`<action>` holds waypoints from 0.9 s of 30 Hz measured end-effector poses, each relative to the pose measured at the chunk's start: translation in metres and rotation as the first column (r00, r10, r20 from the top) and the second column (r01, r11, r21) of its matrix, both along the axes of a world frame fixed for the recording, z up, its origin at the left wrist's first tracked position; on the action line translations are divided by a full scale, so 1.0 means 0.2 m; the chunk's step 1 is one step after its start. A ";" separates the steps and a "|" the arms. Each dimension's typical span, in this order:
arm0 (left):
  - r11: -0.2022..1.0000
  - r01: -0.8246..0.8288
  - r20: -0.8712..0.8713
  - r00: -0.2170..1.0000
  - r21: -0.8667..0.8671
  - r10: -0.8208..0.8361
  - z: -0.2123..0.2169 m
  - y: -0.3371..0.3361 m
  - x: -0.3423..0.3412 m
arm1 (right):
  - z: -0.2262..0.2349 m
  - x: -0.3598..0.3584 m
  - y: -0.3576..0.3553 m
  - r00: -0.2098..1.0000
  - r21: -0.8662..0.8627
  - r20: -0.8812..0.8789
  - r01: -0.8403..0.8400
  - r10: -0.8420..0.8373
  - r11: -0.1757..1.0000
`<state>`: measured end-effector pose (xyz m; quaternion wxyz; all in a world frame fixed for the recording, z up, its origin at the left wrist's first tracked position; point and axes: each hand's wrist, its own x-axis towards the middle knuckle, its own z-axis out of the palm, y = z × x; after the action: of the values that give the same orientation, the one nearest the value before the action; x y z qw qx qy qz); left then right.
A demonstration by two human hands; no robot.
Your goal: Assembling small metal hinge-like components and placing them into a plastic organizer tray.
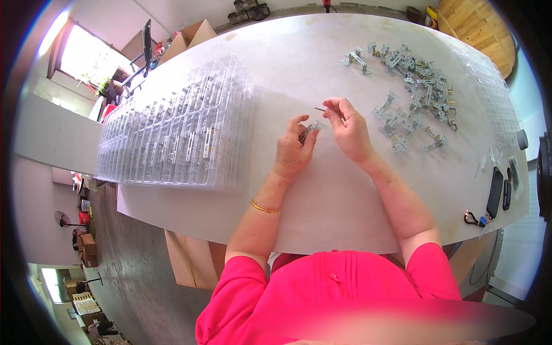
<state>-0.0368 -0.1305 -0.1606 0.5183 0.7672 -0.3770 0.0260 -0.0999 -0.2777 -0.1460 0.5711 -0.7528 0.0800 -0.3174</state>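
Note:
Both of my hands are over the middle of the white table (299, 213). My left hand (292, 150) is closed on a small silvery metal bracket (313, 129), partly covered by the fingers. Just beside it, my right hand (351, 131) pinches a thin dark metal pin (320, 109) that points left, above the bracket and apart from it. To the right lies a loose pile of similar metal brackets (422, 86), several with brass-coloured bits. One pair of brackets (357, 58) sits off the pile's far left side.
At the left stands a stack of clear plastic trays (172, 129), with metal parts in its compartments. More clear trays (489, 92) line the right edge. A black phone (494, 192) and keys (474, 218) lie near the right corner. Cardboard boxes (192, 259) stand below the table.

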 end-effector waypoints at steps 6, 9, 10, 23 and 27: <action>0.991 -0.128 -0.001 0.992 -0.025 0.128 -0.02 0.01 0.02 | -0.02 0.01 -0.04 0.979 0.186 -0.177 -0.067 0.101 0.980; 0.990 -0.143 0.029 0.989 -0.016 0.143 -0.04 0.00 0.03 | -0.02 0.01 -0.03 0.966 0.272 -0.193 -0.115 0.171 0.956; 0.989 -0.151 0.051 0.987 -0.009 0.151 -0.04 0.00 0.03 | -0.02 0.01 -0.03 0.965 0.250 -0.171 -0.152 0.198 0.956; 0.971 0.092 -0.226 0.964 -0.222 -0.143 -0.02 0.03 0.05 | -0.01 0.02 -0.02 0.981 0.329 -0.077 -0.145 0.180 0.933; 0.934 0.256 -0.535 0.767 -0.250 -0.354 0.04 0.04 0.06 | -0.02 0.01 -0.04 0.982 0.289 -0.071 -0.149 0.177 0.946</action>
<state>-0.0257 -0.1221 -0.1525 0.6652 0.6226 -0.3202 -0.2595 -0.0970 -0.2857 -0.1502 0.6923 -0.6822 0.0893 -0.2177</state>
